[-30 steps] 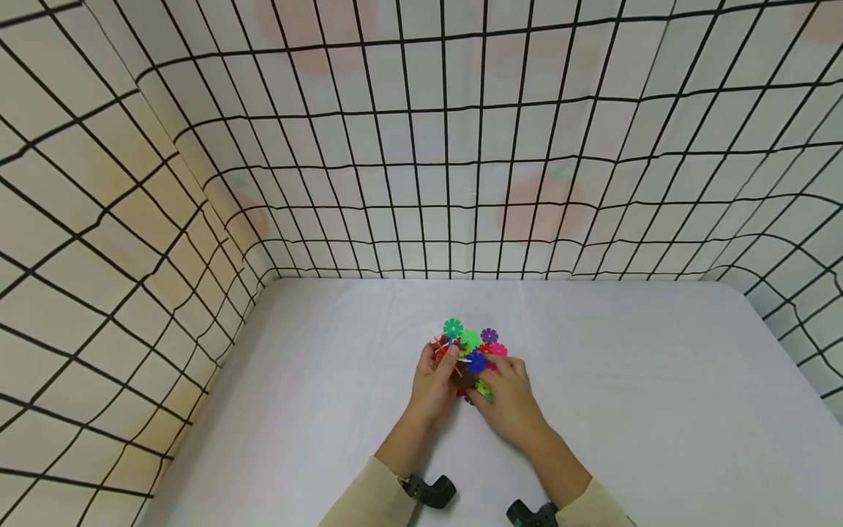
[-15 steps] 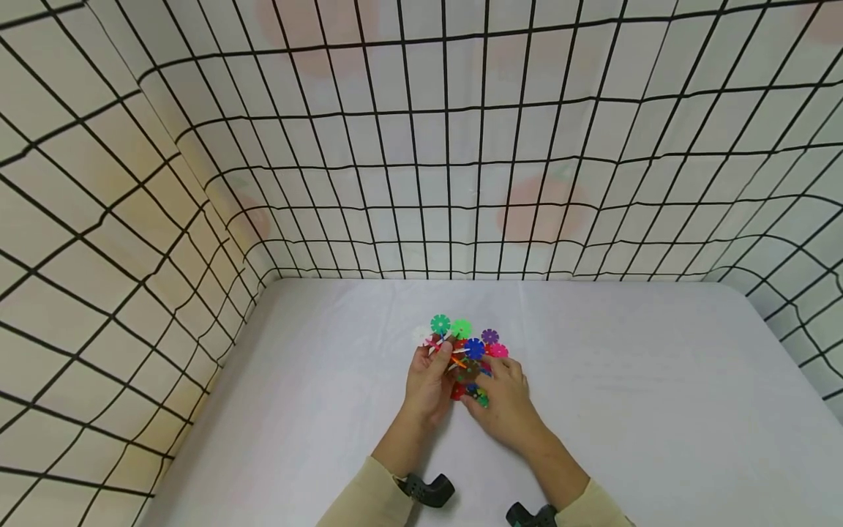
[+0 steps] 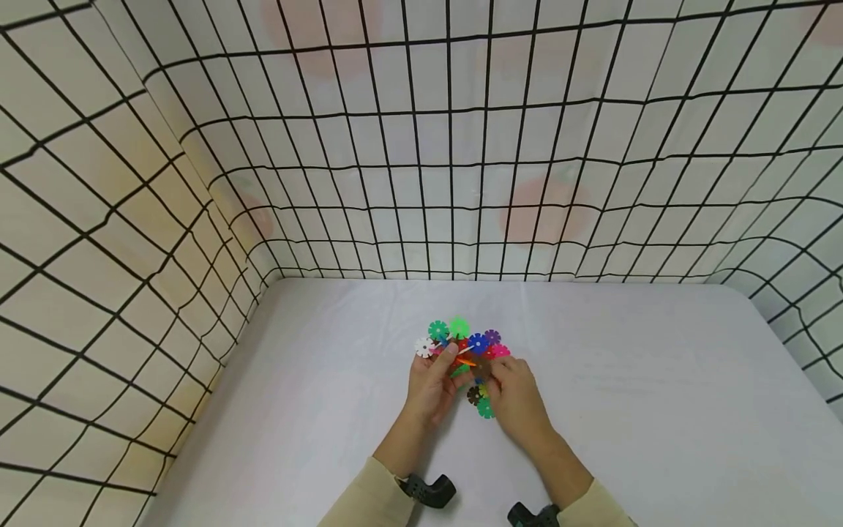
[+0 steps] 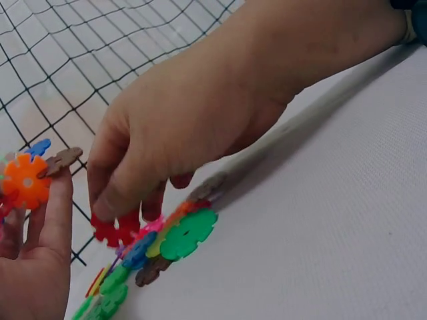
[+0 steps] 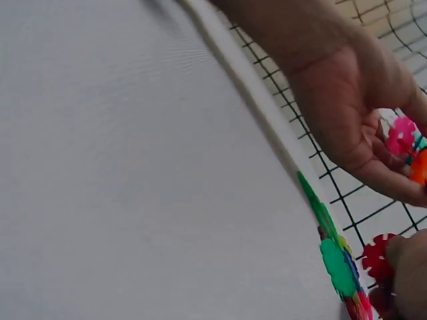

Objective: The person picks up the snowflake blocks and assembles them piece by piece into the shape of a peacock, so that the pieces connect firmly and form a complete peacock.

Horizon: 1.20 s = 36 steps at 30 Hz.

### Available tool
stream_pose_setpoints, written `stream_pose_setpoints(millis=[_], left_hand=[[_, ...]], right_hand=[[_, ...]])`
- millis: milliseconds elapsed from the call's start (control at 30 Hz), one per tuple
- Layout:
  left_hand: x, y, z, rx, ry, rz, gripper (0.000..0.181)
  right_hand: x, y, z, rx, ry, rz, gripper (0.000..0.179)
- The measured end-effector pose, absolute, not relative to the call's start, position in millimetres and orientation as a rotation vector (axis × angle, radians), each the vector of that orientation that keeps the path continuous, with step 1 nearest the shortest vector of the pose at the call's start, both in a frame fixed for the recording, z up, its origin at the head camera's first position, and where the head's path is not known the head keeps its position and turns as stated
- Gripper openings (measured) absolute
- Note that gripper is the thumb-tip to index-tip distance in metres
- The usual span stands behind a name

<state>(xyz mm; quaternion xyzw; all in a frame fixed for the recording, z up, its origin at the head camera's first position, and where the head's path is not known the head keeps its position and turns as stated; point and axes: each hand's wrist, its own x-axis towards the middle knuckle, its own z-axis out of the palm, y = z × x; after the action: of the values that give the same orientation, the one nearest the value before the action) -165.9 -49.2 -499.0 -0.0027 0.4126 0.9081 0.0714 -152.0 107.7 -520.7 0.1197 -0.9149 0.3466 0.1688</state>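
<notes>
Two bare hands work over a white table (image 3: 658, 380), its surface finely woven in the wrist views; a black grid (image 3: 450, 166) rises beyond it, backed by pale sheeting (image 3: 469, 77) with soft pink patches (image 3: 553, 219). At the left, a beige sleeve (image 3: 369, 498) ends near a black wrist device (image 3: 431, 490). The left hand (image 3: 429, 384) slants forward and inward, off the table, thumb on top and fingers beneath, pinching a cluster (image 3: 463, 342) of interlocked plastic discs. Each disc is thin, round and notched at the rim like a gear. Along the cluster's far side run a white disc (image 3: 424, 347), a teal disc (image 3: 437, 330) and a lime disc (image 3: 459, 326); an orange disc (image 4: 35, 191) sits by the fingers.

Right of this, a loose-looking pile (image 4: 141, 251) of mixed discs lies on the table, partly screened by the right hand (image 3: 518, 399). That hand bends down from the wrist, thumb and fingers pinching a red disc (image 4: 119, 233). Whether the red disc touches the pile is hard to tell.
</notes>
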Motion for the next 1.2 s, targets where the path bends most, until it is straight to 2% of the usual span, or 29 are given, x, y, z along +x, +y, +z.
stream_pose_setpoints(millis=[100,233,367,500,900,1200], left_hand=[[-165.3,-49.6,-500.5,0.019,1.318,2.641,0.023],[-164.4,-50.6,-503.8,0.09,1.392,2.506,0.031],[-163.3,-50.5,-505.5,0.147,1.408,2.395,0.034],[-162.5,-49.8,-504.9,0.187,1.376,2.356,0.029],[-162.1,-49.7,-504.6,0.21,1.349,2.34,0.009],[-160.4,-51.5,-504.2,0.18,1.35,2.336,0.015]], right_hand=[[-154.4,116.1,-513.7,0.086,-2.563,1.358,0.02],[-159.1,130.0,-505.0,-0.119,-2.286,1.779,0.03],[-163.1,140.9,-499.5,0.027,-2.05,1.982,0.029],[-164.5,145.1,-497.6,0.195,-1.975,2.079,0.027],[-165.4,145.9,-499.8,0.356,-2.001,1.965,0.022],[-163.0,144.0,-503.8,0.48,-2.024,1.855,0.02]])
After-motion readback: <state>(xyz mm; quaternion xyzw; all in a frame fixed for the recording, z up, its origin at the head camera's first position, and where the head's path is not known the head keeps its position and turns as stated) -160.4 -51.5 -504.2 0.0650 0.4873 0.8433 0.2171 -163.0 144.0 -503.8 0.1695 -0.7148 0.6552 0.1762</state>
